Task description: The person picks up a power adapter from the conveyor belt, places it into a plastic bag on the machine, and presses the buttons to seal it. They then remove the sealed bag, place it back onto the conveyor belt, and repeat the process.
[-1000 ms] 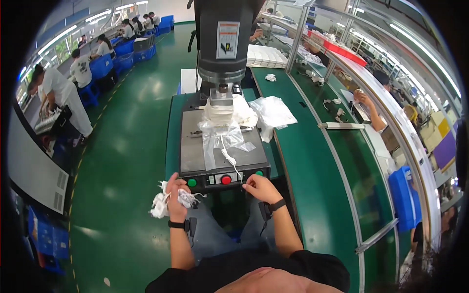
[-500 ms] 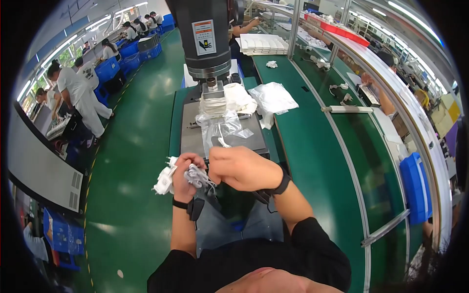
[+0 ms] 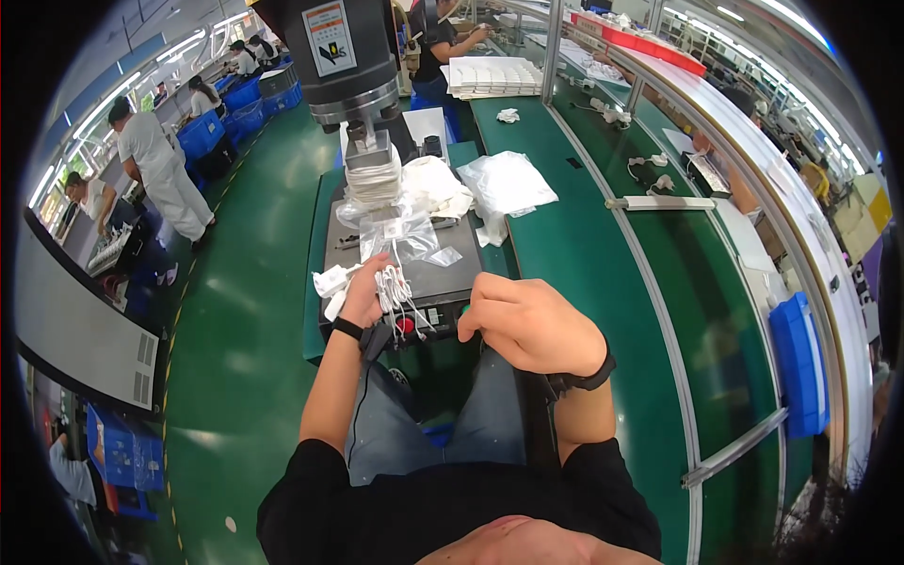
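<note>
My left hand (image 3: 363,292) is closed around a bunch of small white plug parts with thin white cables (image 3: 388,288), held over the front left corner of the grey machine base (image 3: 443,278). My right hand (image 3: 527,325) is curled into a loose fist beside it, near the base's front edge; whether it holds anything I cannot tell. Red and green buttons (image 3: 407,326) sit on the panel just below the left hand. A clear plastic bag with a white part (image 3: 395,231) lies on the base under the dark press head (image 3: 348,56).
White bags (image 3: 508,184) lie on the green conveyor (image 3: 584,254) to the right. A metal rail (image 3: 659,202) crosses it. A blue bin (image 3: 800,363) sits far right. Other people work at the left and at the back. Green floor lies to the left.
My right hand left the panel's front edge, rose to meet the left hand, then drew back to the right. My left hand with the white parts lifted slightly toward the base.
</note>
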{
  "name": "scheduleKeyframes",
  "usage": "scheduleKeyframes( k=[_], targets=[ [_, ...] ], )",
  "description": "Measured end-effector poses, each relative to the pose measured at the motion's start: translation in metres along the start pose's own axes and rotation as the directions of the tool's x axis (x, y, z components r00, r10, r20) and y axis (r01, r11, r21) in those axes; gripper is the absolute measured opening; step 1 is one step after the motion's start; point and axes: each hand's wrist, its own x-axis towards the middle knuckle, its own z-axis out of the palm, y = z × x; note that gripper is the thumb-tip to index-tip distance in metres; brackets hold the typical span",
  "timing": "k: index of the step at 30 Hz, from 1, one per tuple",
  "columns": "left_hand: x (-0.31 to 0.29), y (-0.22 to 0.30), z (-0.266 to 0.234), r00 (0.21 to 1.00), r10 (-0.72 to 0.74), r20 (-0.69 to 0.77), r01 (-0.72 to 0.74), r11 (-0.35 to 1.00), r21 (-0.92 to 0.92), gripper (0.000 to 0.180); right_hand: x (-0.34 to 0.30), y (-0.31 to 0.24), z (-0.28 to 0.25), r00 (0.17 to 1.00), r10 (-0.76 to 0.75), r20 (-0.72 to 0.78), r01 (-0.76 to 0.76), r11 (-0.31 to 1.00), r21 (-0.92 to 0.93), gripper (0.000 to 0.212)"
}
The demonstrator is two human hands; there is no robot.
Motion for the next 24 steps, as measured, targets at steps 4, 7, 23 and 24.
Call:
scheduleKeyframes(
  k=[4, 7, 23, 24],
  targets=[
    [0.016, -0.004, -0.004, 1.000, -0.017, -0.011, 0.017, 1.000, -0.003, 0.038, -0.001, 0.005, 0.000, 0.999, 0.043, 0.020, -0.042, 0.999, -0.013, 0.020],
    [0.020, 0.002, -0.006, 0.992, -0.126, -0.003, 0.126, 0.992, 0.004, 0.036, 0.001, 0.011, 0.004, 0.998, 0.048, 0.029, -0.047, 0.999, -0.012, 0.020],
    [-0.052, 0.012, -0.003, 0.925, 0.001, 0.381, 0.143, 0.925, -0.351, 0.043, 0.021, 0.084, 0.058, 0.937, 0.343, 0.068, -0.349, 0.931, 0.109, 0.010],
    [-0.051, 0.007, -0.005, 0.925, 0.035, 0.379, 0.122, 0.916, -0.382, 0.045, 0.016, 0.103, 0.074, 0.925, 0.368, 0.090, -0.377, 0.919, 0.114, 0.010]
  ],
)
